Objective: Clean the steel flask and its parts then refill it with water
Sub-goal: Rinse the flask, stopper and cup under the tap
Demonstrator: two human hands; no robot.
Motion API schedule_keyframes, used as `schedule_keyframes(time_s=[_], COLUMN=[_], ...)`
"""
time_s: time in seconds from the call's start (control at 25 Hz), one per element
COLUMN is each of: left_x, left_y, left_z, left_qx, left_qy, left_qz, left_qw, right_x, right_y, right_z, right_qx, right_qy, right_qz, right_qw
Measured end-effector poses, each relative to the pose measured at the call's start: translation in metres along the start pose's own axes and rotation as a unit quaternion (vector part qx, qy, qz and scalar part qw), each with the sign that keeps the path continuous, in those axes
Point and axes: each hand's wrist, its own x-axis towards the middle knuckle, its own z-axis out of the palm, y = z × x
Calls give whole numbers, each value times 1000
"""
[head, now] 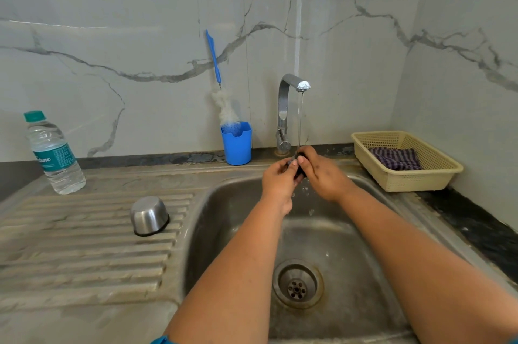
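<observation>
Both the left hand (279, 181) and the right hand (322, 172) pinch a small dark flask part (298, 167) under the running tap (291, 108) above the sink (372, 301), where wet fingers could let it slip toward the drain (297, 284).

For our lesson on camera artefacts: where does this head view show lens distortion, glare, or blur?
Head view: wide-angle bending bows the counter edge and wall seams; glare glints on the tap and steel cup; the small dark part between both hands is blurred under running water.
</observation>
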Motion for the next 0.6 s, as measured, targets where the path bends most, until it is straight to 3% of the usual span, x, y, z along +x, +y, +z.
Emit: schedule_keyframes(time_s=[0.08, 0.12, 0.2, 0.28, 0.32, 0.4, 0.48, 0.6], left_x=[1, 2, 6, 6, 5, 4, 3, 2], left_y=[2, 1, -1, -4, -5, -4, 0, 9], left_z=[-3, -6, -12, -17, -18, -16, -10, -5], left_qx=[-11, 42, 182, 272, 288, 224, 66, -65], left_qy=[-19, -14, -5, -11, -13, -11, -1, 16], left_qz=[-7, 27, 110, 158, 168, 143, 57, -66], left_qw=[1000, 999, 977, 949, 943, 964, 996, 996], right_x=[0, 3, 16, 24, 24, 23, 18, 11], right_y=[-2, -5, -13, -19, -22, -20, -14, -10], right_z=[1, 5, 10, 11, 10, 8, 10, 11], right_qx=[-5, 5, 84, 203, 227, 144, 64, 40], right_qy=[18, 36, 38, 1, -15, 0, 44, 13], right_qz=[-20, 12, 172, 334, 363, 295, 159, 25], right_qw=[1000, 999, 981, 920, 904, 944, 984, 999])
